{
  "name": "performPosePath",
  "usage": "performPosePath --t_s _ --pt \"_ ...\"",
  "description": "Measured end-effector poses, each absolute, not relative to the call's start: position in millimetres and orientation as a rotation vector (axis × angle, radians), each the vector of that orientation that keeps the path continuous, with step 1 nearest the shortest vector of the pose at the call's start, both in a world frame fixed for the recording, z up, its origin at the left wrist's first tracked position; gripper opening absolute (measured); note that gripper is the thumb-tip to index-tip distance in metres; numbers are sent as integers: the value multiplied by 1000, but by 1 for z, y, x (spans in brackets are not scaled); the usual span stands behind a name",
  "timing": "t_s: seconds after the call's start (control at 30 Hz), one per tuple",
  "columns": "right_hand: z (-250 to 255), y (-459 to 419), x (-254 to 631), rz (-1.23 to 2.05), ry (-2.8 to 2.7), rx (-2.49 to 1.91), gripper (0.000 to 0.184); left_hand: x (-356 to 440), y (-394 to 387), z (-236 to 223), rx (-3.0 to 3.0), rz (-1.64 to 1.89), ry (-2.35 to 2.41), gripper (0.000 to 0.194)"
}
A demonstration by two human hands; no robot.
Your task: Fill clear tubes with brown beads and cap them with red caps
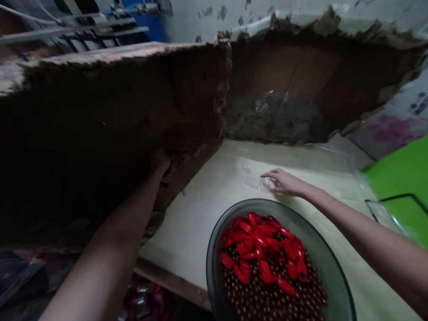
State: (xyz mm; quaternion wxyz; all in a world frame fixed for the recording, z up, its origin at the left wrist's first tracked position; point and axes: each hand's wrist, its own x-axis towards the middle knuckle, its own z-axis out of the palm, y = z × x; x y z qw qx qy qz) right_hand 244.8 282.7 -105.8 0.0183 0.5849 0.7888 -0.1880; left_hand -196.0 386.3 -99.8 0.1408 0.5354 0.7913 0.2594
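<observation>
Right hand open, fingers extended, resting on a scrap of clear plastic film on the pale table; nothing gripped. Left forearm passes up to the torn brown cardboard, which hides the left hand, so its grip cannot be determined. Just below the right hand stands a grey glass bowl of red capsule-shaped pieces over dark brown beads. Green board lies at right.

Dim room. Peeling plaster wall w/ torn brown cardboard in front, blue panel + metal machinery back left.
</observation>
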Motion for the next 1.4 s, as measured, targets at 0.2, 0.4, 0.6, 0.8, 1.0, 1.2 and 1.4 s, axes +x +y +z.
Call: performPosePath --t_s 0.2,0.4,0.6,0.8,1.0,1.2,1.4 --pt "-123 280 251 -488 2453 1842 38 -156 340 -86 1597 960 2069 20" --pt "-84 226 270 -412 2501 2198 27 -75 192 -27 1468 1193 1206 13" --pt "-52 132 277 -1636 2523 2795 33 1 71 -18 1886 274 676 12" --pt "-43 56 271 -1917 2379 2755 42 35 66 -61 1946 134 648 11" --pt "-45 22 258 -1798 2353 2616 41 34 101 -75 1847 462 905 17" --pt "-32 18 233 -1141 2707 1906 30 15 92 -54 1374 805 897 23" --pt "-45 41 220 -789 2606 1512 29 -6 73 -56 1240 1000 1026 11"
